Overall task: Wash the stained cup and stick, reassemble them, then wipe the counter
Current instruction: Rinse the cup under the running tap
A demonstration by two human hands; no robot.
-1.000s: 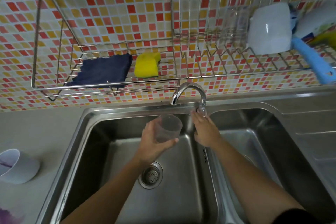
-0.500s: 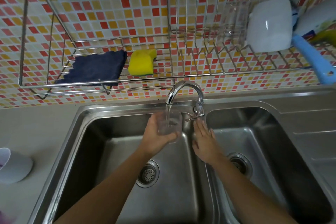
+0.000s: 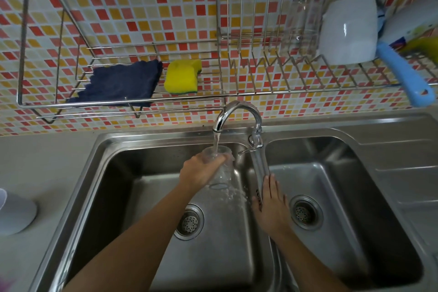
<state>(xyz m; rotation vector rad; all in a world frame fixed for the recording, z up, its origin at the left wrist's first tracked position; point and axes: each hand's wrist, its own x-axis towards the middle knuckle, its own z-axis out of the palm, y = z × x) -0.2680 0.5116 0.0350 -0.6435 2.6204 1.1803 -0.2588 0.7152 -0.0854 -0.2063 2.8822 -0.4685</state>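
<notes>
Clear cup (image 3: 222, 174) (plastic, perhaps) half-behind hand (image 3: 200, 169)

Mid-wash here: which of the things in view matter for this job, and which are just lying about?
In use: clear cup in left hand, under the running tap; yellow sponge and blue cloth likely needed.
Lying about: glass, white dish, blue-handled brush on the rack.

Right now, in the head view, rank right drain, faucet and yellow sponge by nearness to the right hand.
1. Right drain, beside the right hand.
2. Faucet, ahead at the sink's back.
3. Yellow sponge, on the wall rack.
</notes>
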